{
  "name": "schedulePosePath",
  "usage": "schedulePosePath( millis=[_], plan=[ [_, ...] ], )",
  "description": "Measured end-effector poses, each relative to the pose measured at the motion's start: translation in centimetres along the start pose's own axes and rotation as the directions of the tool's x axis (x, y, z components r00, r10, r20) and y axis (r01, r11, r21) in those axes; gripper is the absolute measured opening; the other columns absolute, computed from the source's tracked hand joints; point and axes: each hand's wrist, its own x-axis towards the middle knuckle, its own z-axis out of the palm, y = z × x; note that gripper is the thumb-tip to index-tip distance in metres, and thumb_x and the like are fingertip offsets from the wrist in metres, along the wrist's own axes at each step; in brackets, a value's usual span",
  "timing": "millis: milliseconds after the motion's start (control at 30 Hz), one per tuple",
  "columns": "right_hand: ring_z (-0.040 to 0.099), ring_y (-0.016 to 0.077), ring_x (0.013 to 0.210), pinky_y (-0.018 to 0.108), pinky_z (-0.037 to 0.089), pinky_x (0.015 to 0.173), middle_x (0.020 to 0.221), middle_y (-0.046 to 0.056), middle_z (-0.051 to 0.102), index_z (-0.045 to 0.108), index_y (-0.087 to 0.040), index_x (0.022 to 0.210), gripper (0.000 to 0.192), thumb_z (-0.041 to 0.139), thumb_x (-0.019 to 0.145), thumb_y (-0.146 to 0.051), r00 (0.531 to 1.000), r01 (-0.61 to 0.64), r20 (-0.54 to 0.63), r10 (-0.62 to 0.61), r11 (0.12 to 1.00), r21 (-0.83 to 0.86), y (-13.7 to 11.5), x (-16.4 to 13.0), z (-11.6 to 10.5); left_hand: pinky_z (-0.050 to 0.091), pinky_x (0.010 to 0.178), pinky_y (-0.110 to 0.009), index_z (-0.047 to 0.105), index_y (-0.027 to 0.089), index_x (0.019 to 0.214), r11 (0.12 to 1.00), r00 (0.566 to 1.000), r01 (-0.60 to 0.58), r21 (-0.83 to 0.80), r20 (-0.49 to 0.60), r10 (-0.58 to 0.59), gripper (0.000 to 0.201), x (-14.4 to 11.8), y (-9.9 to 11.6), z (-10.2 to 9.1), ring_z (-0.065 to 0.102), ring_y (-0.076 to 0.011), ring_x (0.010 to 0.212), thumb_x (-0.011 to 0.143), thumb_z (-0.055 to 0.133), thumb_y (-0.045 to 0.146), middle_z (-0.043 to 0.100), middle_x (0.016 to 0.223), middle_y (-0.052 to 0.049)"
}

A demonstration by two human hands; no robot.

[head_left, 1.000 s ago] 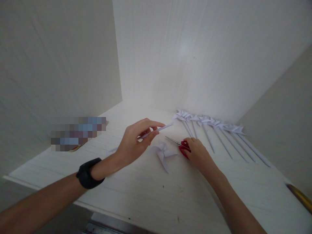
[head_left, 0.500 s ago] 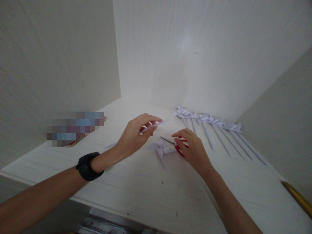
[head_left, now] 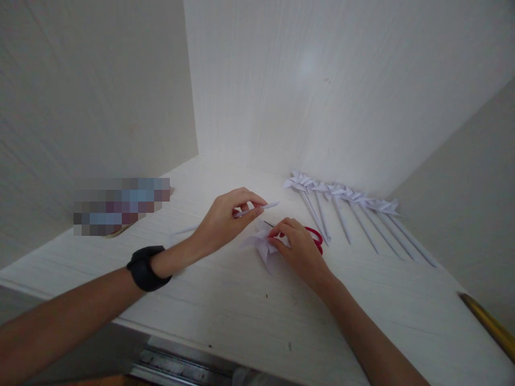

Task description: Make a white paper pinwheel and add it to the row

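My left hand [head_left: 231, 215] is closed around a thin rolled paper stick [head_left: 267, 207], whose tip sticks out past the fingers to the right. Below and right of it, a white paper pinwheel [head_left: 263, 247] lies on the white surface. My right hand [head_left: 295, 246] has thumb and fingertips pinched at the pinwheel's middle and covers its right side. Scissors with red handles [head_left: 317, 238] lie partly hidden behind the right hand, their dark tip showing above the pinwheel.
Several finished paper pinwheels on sticks [head_left: 341, 193] lie in a row along the back wall at right. A blurred-out item [head_left: 124, 206] rests at far left. A gold-coloured object [head_left: 486, 324] lies at the right edge. Part of another white stick [head_left: 185, 230] shows behind my left wrist.
My right hand has moved left from the scissors' handles to the pinwheel's middle. The scissors' handles now sit farther right. My left hand still holds the paper stick.
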Motion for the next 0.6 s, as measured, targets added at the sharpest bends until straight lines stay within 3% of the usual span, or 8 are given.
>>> schedulePosePath(
  millis=[133, 200, 267, 367, 467, 600],
  plan=[
    [0.053, 0.0160, 0.077, 0.029, 0.042, 0.068, 0.080, 0.003, 0.058, 0.058, -0.018, 0.075, 0.007, 0.059, 0.079, -0.012, 0.993, 0.027, -0.112, -0.025, 0.999, 0.021, -0.3, -0.2, -0.9, 0.044, 0.056, -0.017, 0.068, 0.018, 0.091, 1.000, 1.000, 0.008, -0.025, -0.017, -0.008, 0.020, 0.0, -0.1, 0.0, 0.057, -0.0111, 0.074, 0.084, 0.056, 0.032, 0.065, 0.088, -0.004],
    [0.052, 0.0149, 0.073, 0.028, 0.042, 0.065, 0.077, 0.002, 0.056, 0.055, -0.018, 0.074, 0.008, 0.059, 0.079, -0.013, 0.966, 0.045, -0.254, -0.039, 0.999, 0.018, -0.4, -0.4, -1.7, 0.046, 0.058, -0.019, 0.068, 0.019, 0.092, 0.998, 0.999, 0.025, -0.055, -0.028, -0.027, 0.021, -0.1, 0.0, 0.0, 0.058, -0.0120, 0.076, 0.084, 0.056, 0.034, 0.066, 0.089, -0.004],
    [0.052, 0.0141, 0.071, 0.028, 0.042, 0.064, 0.076, 0.001, 0.055, 0.054, -0.018, 0.074, 0.009, 0.060, 0.080, -0.014, 0.902, 0.110, -0.417, -0.107, 0.994, -0.018, -0.6, -0.7, -2.5, 0.046, 0.060, -0.019, 0.069, 0.017, 0.090, 0.994, 0.998, 0.043, -0.099, -0.041, -0.047, 0.022, -0.1, 0.3, -0.1, 0.058, -0.0123, 0.076, 0.083, 0.057, 0.035, 0.067, 0.087, -0.004],
    [0.053, 0.0149, 0.074, 0.029, 0.042, 0.066, 0.076, 0.002, 0.056, 0.055, -0.018, 0.078, 0.009, 0.062, 0.078, -0.013, 0.749, 0.237, -0.583, -0.315, 0.949, -0.207, -1.0, -1.2, -3.1, 0.043, 0.053, -0.017, 0.069, 0.015, 0.086, 0.986, 0.996, 0.037, -0.163, -0.071, -0.049, 0.022, -0.2, 0.9, -0.1, 0.056, -0.0102, 0.067, 0.081, 0.061, 0.034, 0.066, 0.079, -0.004],
    [0.054, 0.0144, 0.071, 0.031, 0.040, 0.067, 0.075, 0.000, 0.058, 0.055, -0.019, 0.081, 0.015, 0.067, 0.075, -0.012, 0.623, 0.305, -0.617, -0.482, 0.875, -0.376, -1.5, -1.7, -3.4, 0.040, 0.048, -0.016, 0.069, 0.015, 0.085, 0.980, 0.995, 0.005, -0.199, -0.093, -0.024, 0.018, -0.5, 1.2, -0.2, 0.053, -0.0085, 0.063, 0.079, 0.063, 0.031, 0.063, 0.075, -0.003],
    [0.053, 0.0127, 0.065, 0.032, 0.037, 0.065, 0.072, -0.002, 0.057, 0.054, -0.020, 0.080, 0.017, 0.068, 0.074, -0.013, 0.546, 0.325, -0.616, -0.568, 0.821, -0.469, -2.3, -2.2, -3.6, 0.045, 0.054, -0.017, 0.068, 0.015, 0.086, 0.974, 0.999, -0.002, -0.228, -0.045, -0.008, 0.014, -0.9, 1.5, -0.1, 0.057, -0.0110, 0.072, 0.080, 0.062, 0.027, 0.064, 0.083, -0.004]
  ],
)
